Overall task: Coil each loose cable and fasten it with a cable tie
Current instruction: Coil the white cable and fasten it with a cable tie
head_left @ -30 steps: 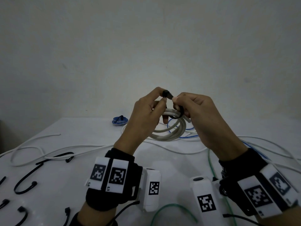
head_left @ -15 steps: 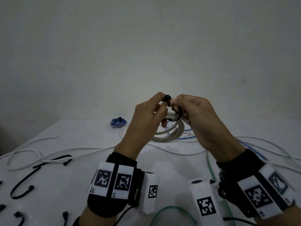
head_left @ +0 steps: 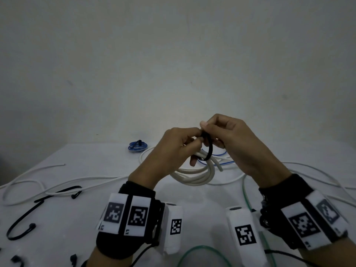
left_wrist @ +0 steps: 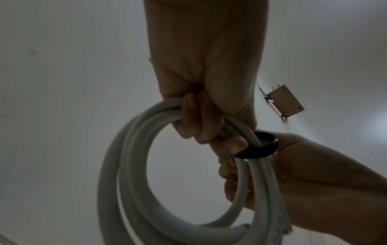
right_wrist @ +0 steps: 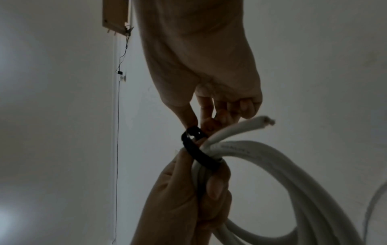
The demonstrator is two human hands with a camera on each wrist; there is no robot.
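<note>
A thick white cable coil (head_left: 196, 175) hangs in the air above the table between my two hands. My left hand (head_left: 192, 144) grips the top of the coil (left_wrist: 134, 149), fingers curled round the bundled strands. A black cable tie (head_left: 210, 150) forms a loop round those strands just right of the left fingers. My right hand (head_left: 207, 132) pinches the top of the tie (right_wrist: 193, 132) between thumb and fingertips. The cable's cut end (right_wrist: 266, 120) sticks out past the tie.
On the white table (head_left: 63, 228), a tied blue coil (head_left: 137, 147) lies at the back. Loose white cables (head_left: 38, 183) and several black cable ties (head_left: 23, 215) lie at the left. A green cable (head_left: 194, 252) runs near my wrists, a thin blue one (head_left: 221, 162) behind the coil.
The right hand has risen slightly above the left at the tie's head. The black loop now shows more fully round the strands, and the coil hangs lower and nearer.
</note>
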